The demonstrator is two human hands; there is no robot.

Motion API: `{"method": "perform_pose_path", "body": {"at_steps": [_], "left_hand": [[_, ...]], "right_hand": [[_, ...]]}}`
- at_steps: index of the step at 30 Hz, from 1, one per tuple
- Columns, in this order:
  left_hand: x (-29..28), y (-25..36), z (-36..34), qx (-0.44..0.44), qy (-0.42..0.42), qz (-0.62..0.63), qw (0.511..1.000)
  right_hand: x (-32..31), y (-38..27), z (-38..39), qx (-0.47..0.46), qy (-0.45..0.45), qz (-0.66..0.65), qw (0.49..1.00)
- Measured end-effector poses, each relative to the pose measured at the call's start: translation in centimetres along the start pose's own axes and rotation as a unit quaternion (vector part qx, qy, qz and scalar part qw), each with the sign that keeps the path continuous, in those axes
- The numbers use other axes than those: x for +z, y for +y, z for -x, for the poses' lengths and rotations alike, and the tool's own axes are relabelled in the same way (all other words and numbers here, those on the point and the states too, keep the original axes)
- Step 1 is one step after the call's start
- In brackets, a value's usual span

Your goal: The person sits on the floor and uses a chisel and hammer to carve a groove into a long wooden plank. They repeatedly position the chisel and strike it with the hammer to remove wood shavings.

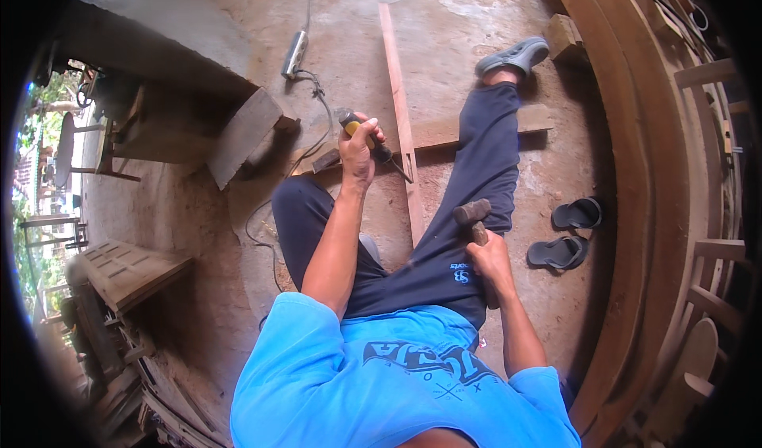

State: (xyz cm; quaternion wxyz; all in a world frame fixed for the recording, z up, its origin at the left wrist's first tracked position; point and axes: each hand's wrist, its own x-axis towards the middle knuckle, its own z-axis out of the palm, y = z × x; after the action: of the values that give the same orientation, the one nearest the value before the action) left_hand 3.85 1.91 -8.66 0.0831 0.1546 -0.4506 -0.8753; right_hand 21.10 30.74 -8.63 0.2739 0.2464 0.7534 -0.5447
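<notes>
The narrow wooden strip (394, 75) crosses both long edges of the plank (536, 120) on the floor (349, 19); it should handle light and stiff, best held by its sides. The left hand (359, 148) grips a yellow-and-black shanked tool (382, 153); the right hand (490, 257) grips a hammer (473, 211), presumably head-heavy, by its handle. Tip shape and contact are indistinct.

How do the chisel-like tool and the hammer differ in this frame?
The chisel-like tool has a yellow-and-black handle; the hammer looks dull brown. The tool has a thin shaft, the hammer a thick, blocky head. The left hand holds the tool, the right hand the hammer. Both are gripped.
</notes>
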Motion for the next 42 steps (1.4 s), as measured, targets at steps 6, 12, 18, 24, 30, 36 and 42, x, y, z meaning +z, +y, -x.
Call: {"method": "perform_pose_path", "body": {"at_steps": [6, 12, 18, 24, 30, 36, 42], "left_hand": [[-0.1, -0.9, -0.5, -0.001, -0.033, -0.026, 0.999], [-0.2, -1.4, 0.0, 0.002, -0.037, -0.064, 0.997], [1.0, -2.0, 0.3, -0.019, -0.078, -0.113, 0.99], [1.9, -2.1, 1.9, -0.007, -0.115, -0.141, 0.983], [1.0, -3.4, 4.0, 0.053, -0.119, -0.176, 0.976], [0.7, -5.2, 3.9, 0.068, -0.179, -0.17, 0.967], [0.1, -4.6, 1.7, 0.047, -0.196, -0.263, 0.944]], "right_hand": [[0.2, -0.1, -0.1, 0.0, 0.004, 0.005, 1.0], [0.2, 0.1, -0.3, 0.01, 0.004, 0.025, 1.0], [-0.2, -3.8, 0.5, -0.001, -0.031, 0.0, 1.0], [-2.9, -21.3, 3.0, -0.257, -0.038, -0.018, 0.966], [-1.9, -32.2, 6.4, -0.523, -0.018, -0.144, 0.84], [3.9, -22.9, 0.3, -0.298, -0.063, 0.457, 0.835], [2.1, -12.5, 1.6, -0.258, -0.031, 0.145, 0.955]]}}
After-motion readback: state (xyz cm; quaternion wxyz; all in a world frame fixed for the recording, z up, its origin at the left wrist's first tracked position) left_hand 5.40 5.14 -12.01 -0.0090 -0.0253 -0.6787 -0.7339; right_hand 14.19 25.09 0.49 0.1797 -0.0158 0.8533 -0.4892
